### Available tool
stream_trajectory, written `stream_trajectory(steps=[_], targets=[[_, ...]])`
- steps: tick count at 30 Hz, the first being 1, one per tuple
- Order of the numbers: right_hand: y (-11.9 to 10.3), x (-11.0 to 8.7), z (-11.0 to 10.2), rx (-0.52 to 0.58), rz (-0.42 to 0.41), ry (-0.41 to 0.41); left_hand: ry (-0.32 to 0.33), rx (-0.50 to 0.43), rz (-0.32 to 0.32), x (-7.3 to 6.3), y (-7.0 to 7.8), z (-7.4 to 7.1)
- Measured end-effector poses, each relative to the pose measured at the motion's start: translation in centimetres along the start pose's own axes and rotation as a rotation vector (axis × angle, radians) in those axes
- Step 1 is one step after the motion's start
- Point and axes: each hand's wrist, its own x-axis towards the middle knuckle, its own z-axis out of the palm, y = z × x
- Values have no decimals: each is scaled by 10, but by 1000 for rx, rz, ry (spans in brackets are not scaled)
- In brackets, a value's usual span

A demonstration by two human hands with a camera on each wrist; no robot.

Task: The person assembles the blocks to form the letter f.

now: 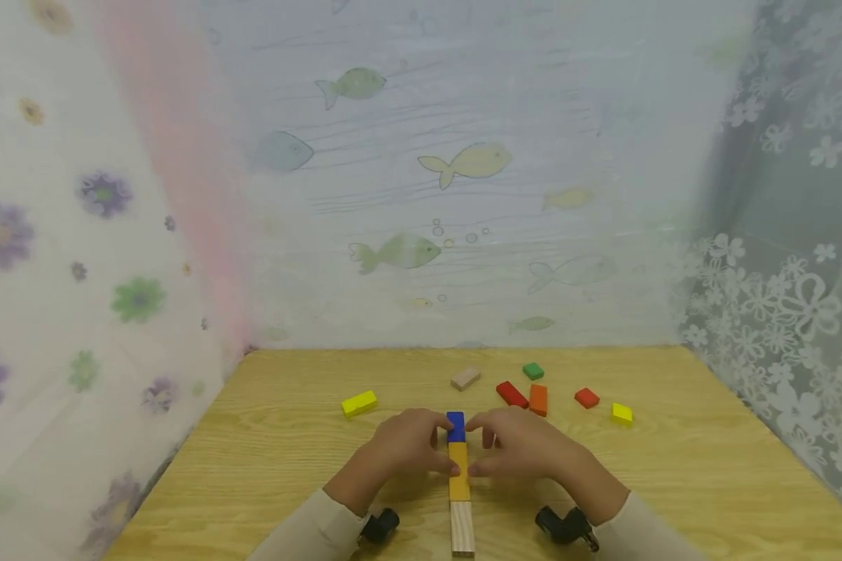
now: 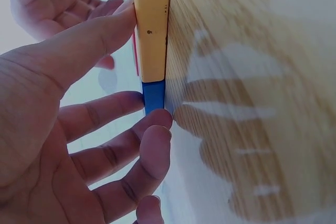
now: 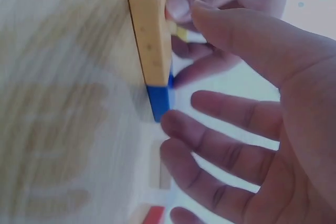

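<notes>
Three wooden blocks lie end to end on the table in a straight row: a blue block [image 1: 455,421] at the far end, an orange-yellow block [image 1: 459,487] in the middle and a plain wood block [image 1: 462,530] nearest me. My left hand [image 1: 414,442] is along the row's left side, its thumb on the orange-yellow block and its fingertips at the blue block. On the opposite side is my right hand [image 1: 526,444], thumb close beside the orange-yellow block and loosely bent fingers near the blue one. In the right wrist view those fingers [image 3: 226,140] are spread.
Loose blocks lie beyond the row: a long yellow block [image 1: 360,403], a plain wood block [image 1: 466,379], a green block [image 1: 533,371], a dark red block [image 1: 511,394], an orange block [image 1: 538,400], a red block [image 1: 586,398] and a small yellow block [image 1: 621,414]. Patterned curtains surround the table.
</notes>
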Motion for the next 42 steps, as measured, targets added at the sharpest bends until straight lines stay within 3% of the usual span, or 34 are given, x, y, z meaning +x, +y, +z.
stream_trajectory(steps=[16,23,32,42], targets=[[28,15,-49,4,20,238,4,-2,6,6,-3,-2],[51,17,-60,87,67,364,0,19,-2,10,-6,-1],[70,18,-56,164,119,373,1,-12,-3,11,-14,-1],[84,24,-47,122,209,361,3,-17,20,13,-17,-2]])
